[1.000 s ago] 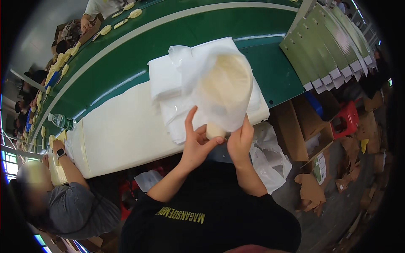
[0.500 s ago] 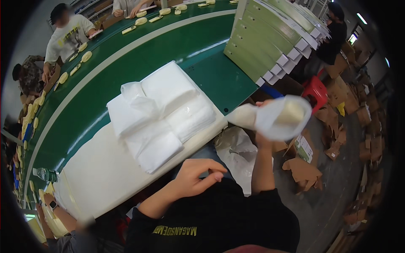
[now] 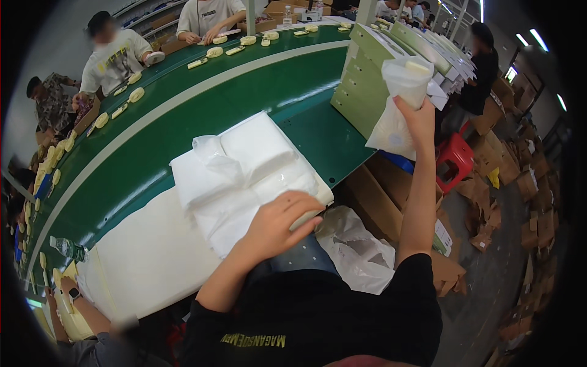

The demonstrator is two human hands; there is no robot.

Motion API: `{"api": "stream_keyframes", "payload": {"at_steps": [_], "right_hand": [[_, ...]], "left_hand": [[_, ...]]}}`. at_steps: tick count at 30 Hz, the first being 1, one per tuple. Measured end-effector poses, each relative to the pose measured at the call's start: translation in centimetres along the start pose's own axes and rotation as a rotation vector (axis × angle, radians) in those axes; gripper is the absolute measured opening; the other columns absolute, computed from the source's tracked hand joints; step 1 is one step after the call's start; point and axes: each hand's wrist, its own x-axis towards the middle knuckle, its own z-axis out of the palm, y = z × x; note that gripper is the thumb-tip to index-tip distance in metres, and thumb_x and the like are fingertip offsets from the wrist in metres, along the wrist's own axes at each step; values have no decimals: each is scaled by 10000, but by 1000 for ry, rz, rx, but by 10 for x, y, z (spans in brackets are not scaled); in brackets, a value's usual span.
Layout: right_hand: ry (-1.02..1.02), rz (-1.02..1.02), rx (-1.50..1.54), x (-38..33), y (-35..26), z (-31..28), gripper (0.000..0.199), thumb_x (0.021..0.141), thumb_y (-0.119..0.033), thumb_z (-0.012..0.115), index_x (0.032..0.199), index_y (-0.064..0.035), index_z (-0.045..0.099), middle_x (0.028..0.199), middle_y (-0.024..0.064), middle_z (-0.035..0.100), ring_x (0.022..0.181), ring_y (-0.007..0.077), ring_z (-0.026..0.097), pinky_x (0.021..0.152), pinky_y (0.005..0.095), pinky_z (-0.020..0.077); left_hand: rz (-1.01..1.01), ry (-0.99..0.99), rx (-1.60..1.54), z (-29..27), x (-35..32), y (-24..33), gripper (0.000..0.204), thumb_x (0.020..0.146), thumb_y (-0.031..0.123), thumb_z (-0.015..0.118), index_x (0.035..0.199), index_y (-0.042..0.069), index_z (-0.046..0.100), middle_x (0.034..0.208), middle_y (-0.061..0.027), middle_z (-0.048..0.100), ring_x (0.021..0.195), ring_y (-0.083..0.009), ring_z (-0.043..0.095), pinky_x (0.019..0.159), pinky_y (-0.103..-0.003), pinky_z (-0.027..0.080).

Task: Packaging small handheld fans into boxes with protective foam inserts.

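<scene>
My right hand [image 3: 418,125] is raised at the right, fingers closed round a whitish translucent pouch [image 3: 391,131]. A pale cream item shows at the pouch's upper end; its kind is hard to make out. Loosely curled, my left hand [image 3: 282,221] hovers by the bench's front edge, its thumb apart from the fingers and nothing visible in it. Right beside it lie stacks of white flat pouches [image 3: 257,150], with a crumpled clear plastic bag [image 3: 211,150] on top.
Behind the pouch stand stacked green-and-white boxes [image 3: 361,79]. A green conveyor [image 3: 165,125] carries small cream devices past co-workers. Below the bench are a white plastic bag [image 3: 361,257] and cardboard. A red stool [image 3: 455,159] stands right; a bottle [image 3: 68,249] sits left.
My right hand has lifted the pouch up and away, toward the boxes. My left hand has moved slightly up to the white stacks. The view has shifted a little.
</scene>
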Motion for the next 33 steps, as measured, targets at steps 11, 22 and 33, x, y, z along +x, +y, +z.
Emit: {"api": "stream_keyframes", "payload": {"at_steps": [11, 22, 33], "right_hand": [[-137, -269, 578, -123, -84, 56, 717, 662, -146, 797, 1254, 26, 431, 1151, 129, 581, 965, 194, 599, 864, 339, 482], [77, -737, 569, -29, -118, 99, 527, 858, -173, 657, 1292, -17, 402, 1238, 91, 508, 1117, 221, 523, 998, 407, 412], [-346, -538, 907, -18, -159, 128, 509, 882, -165, 618, 1308, -16, 383, 1295, 125, 484, 1136, 295, 514, 994, 423, 414]], "left_hand": [[82, 313, 205, -55, 86, -24, 708, 595, 146, 826, 1217, 126, 490, 1137, -102, 581, 1025, -283, 573, 862, -349, 466], [-306, 278, -105, -99, 55, -49, 729, 572, 190, 870, 1170, 32, 484, 1051, -126, 618, 957, -237, 611, 856, -342, 482], [-322, 265, -86, -109, 60, -54, 748, 556, 209, 881, 1146, 26, 460, 1058, -126, 615, 950, -232, 617, 870, -356, 483]]}}
